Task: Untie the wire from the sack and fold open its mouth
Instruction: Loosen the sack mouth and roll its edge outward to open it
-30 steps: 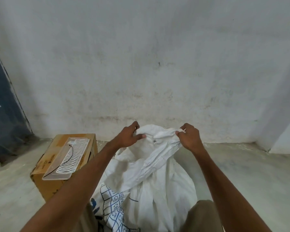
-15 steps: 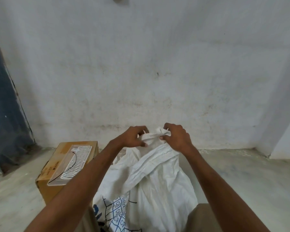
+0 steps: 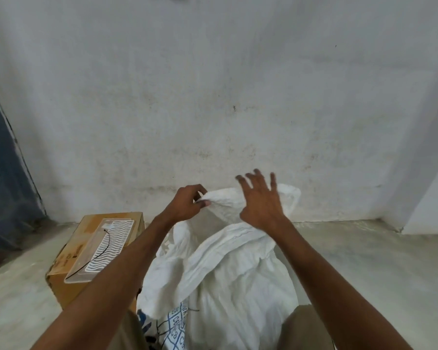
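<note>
Oddly, no wire can be made out on the white sack [image 3: 228,274], which stands on the floor [image 3: 364,261] between the person's knees. Its bottom is cut off. The left hand [image 3: 185,207] still pinches the mouth's rim; the right hand [image 3: 261,200], gripping earlier, now hovers with fingers spread.

I see a stained whitewashed wall [image 3: 213,97] beyond the hands, grey concrete floor [image 3: 364,261] beneath, cardboard box [image 3: 68,281] to their left.
</note>
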Tool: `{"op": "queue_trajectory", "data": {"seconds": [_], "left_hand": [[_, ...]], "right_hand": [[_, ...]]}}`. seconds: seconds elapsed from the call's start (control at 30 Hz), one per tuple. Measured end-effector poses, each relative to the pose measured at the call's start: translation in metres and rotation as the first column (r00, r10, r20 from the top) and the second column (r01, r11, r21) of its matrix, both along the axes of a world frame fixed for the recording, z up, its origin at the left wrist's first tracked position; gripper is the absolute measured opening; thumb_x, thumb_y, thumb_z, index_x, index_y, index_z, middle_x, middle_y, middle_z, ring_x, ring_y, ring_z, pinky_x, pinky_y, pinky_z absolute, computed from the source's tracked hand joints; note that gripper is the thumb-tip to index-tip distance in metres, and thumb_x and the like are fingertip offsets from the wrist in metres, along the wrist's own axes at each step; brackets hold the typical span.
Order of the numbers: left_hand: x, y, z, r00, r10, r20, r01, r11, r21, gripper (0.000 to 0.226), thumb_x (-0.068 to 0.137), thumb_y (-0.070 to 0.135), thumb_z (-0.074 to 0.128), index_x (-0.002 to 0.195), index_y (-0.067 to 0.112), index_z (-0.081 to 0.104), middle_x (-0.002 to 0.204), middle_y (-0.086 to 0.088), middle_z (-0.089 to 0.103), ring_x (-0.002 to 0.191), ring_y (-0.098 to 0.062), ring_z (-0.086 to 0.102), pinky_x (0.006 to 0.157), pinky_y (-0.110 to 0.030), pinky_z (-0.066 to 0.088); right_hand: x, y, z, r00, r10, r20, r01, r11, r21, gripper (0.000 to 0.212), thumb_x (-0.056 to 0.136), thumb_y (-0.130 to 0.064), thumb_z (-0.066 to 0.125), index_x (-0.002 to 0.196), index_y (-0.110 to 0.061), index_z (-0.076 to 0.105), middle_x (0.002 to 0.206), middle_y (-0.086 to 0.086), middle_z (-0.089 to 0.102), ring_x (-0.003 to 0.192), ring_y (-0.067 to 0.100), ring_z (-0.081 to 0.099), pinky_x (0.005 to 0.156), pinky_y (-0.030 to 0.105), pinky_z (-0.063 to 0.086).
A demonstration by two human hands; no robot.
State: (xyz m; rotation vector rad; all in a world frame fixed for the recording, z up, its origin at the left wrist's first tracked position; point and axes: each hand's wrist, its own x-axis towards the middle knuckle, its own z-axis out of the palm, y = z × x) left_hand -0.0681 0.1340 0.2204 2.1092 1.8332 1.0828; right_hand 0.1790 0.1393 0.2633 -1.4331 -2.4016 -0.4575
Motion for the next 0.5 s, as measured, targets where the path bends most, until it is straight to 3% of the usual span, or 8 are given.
{"op": "queue_trajectory", "data": {"seconds": [0.1, 0.17, 0.23, 0.33, 0.43, 0.5], "left_hand": [[0.012, 0.004, 0.012, 0.998, -0.031, -0.051, 0.031, 0.999, -0.009, 0.022, 0.085, 0.029, 0.078, 0.103, 0.019, 0.070, 0.092, -0.001, 0.073, 0.078, -0.013, 0.065, 0.068, -0.024, 0.046], [0.010, 0.002, 0.010, 0.995, -0.085, -0.043, 0.082, 0.994, -0.071, 0.026, 0.085, 0.034, 0.079, 0.105, 0.021, 0.068, 0.092, 0.004, 0.072, 0.077, -0.007, 0.064, 0.068, -0.021, 0.046], [-0.001, -0.002, -0.002, 0.989, -0.107, -0.101, 0.087, 0.980, -0.180, 0.046, 0.080, 0.052, 0.076, 0.112, 0.021, 0.066, 0.100, 0.005, 0.071, 0.089, -0.009, 0.065, 0.078, -0.026, 0.049], [-0.026, -0.003, -0.036, 0.947, -0.110, -0.303, 0.000, 0.939, -0.343, 0.078, 0.069, 0.083, 0.046, 0.117, 0.024, 0.062, 0.111, 0.001, 0.068, 0.108, -0.021, 0.056, 0.099, -0.045, 0.044], [-0.040, -0.010, -0.058, 0.996, -0.027, -0.081, -0.001, 0.947, -0.323, 0.061, 0.082, 0.078, 0.044, 0.098, 0.021, 0.059, 0.090, 0.000, 0.070, 0.084, -0.021, 0.064, 0.086, -0.043, 0.050], [-0.037, -0.011, -0.054, 0.999, 0.028, 0.040, -0.019, 0.975, -0.223, 0.039, 0.097, 0.057, 0.051, 0.096, 0.018, 0.056, 0.081, -0.009, 0.070, 0.069, -0.021, 0.061, 0.073, -0.038, 0.049]], "right_hand": [[-0.018, 0.007, -0.005, 0.997, 0.039, -0.059, -0.044, 0.995, -0.091, 0.036, 0.093, -0.026, 0.059, 0.128, -0.023, 0.054, 0.120, 0.002, 0.065, 0.121, 0.022, 0.059, 0.122, 0.053, 0.013], [-0.018, 0.011, -0.003, 0.989, 0.052, -0.135, -0.065, 0.993, -0.094, 0.018, 0.094, -0.016, 0.054, 0.109, -0.023, 0.060, 0.101, -0.001, 0.068, 0.100, 0.022, 0.066, 0.117, 0.045, 0.026], [-0.013, 0.014, -0.001, 0.978, 0.062, -0.201, -0.077, 0.994, -0.071, 0.014, 0.093, -0.013, 0.053, 0.098, -0.023, 0.061, 0.094, -0.001, 0.067, 0.091, 0.024, 0.066, 0.095, 0.037, 0.041], [0.003, 0.018, 0.002, 0.954, 0.008, -0.300, -0.036, 0.996, -0.086, 0.011, 0.092, -0.017, 0.054, 0.092, -0.026, 0.061, 0.092, -0.003, 0.066, 0.085, 0.026, 0.065, 0.072, 0.034, 0.044], [0.019, 0.022, 0.003, 0.924, -0.110, -0.366, 0.082, 0.992, -0.092, 0.015, 0.089, -0.014, 0.056, 0.096, -0.026, 0.062, 0.093, -0.004, 0.066, 0.086, 0.027, 0.066, 0.075, 0.036, 0.043], [0.021, 0.023, -0.002, 0.957, -0.149, -0.250, 0.157, 0.988, 0.014, 0.035, 0.083, -0.011, 0.064, 0.115, -0.023, 0.062, 0.109, 0.000, 0.066, 0.101, 0.027, 0.064, 0.094, 0.046, 0.043]]}}
